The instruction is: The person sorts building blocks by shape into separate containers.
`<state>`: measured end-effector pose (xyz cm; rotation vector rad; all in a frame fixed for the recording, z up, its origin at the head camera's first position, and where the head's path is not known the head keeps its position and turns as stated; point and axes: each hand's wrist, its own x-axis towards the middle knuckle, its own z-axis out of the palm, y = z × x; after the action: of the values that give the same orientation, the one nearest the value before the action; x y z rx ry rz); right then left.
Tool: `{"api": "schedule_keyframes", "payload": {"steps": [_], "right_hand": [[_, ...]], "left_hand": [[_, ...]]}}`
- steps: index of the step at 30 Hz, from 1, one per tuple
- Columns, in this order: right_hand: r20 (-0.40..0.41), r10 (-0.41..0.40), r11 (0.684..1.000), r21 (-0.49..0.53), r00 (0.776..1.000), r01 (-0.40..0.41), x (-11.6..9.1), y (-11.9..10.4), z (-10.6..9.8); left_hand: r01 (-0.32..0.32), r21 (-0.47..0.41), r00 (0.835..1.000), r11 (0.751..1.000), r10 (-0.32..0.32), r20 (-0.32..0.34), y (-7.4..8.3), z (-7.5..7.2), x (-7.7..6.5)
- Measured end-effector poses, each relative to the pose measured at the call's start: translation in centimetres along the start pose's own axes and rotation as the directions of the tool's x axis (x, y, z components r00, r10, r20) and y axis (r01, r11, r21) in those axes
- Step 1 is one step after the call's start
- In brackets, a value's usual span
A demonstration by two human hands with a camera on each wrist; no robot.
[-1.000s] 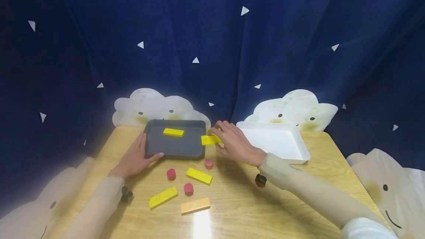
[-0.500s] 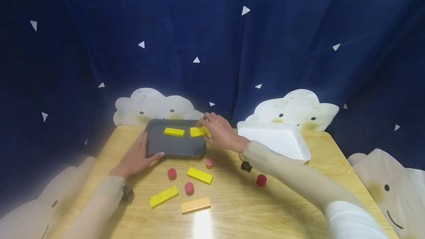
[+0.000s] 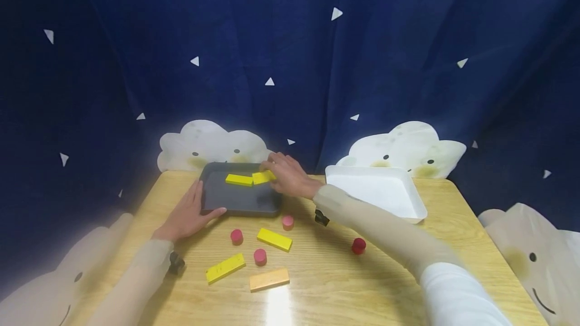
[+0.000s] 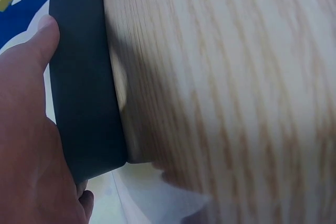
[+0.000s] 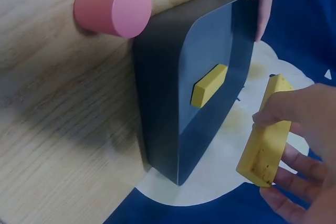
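Note:
My right hand (image 3: 290,174) pinches a yellow block (image 5: 265,140) between thumb and fingers. In the head view it is over the right back part of the dark grey tray (image 3: 240,211). A second yellow block (image 3: 239,180) lies flat on the tray floor, left of the held one. My left hand (image 3: 187,216) rests against the tray's front left corner. Its fingers lie straight along the left side, and the thumb reaches along the front rim. The left wrist view shows that thumb (image 4: 44,38) at the top of the tray wall (image 4: 86,77).
In front of the tray lie two yellow blocks (image 3: 274,239) (image 3: 225,267), an orange block (image 3: 269,279) and several pink-red cylinders (image 3: 260,257). A darker red cylinder (image 3: 358,246) stands farther right. The white tray (image 3: 371,190) is at the back right, near the dark blue curtain (image 3: 299,64).
My right hand has moved left with the yellow block, from beside the dark grey tray to over it, near the block inside. My left hand has stayed at the tray corner.

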<state>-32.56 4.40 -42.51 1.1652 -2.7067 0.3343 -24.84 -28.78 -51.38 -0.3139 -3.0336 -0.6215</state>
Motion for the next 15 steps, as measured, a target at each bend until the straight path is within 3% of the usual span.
{"api": "schedule_keyframes", "payload": {"steps": [15], "right_hand": [[0.042, -0.017, 0.999, -0.027, 0.999, 0.019, 2.2, 0.6, 2.7]], "left_hand": [[-0.002, 0.0, 1.0, 1.0, 0.002, -0.008, 0.0, 0.0, 0.0]]}}
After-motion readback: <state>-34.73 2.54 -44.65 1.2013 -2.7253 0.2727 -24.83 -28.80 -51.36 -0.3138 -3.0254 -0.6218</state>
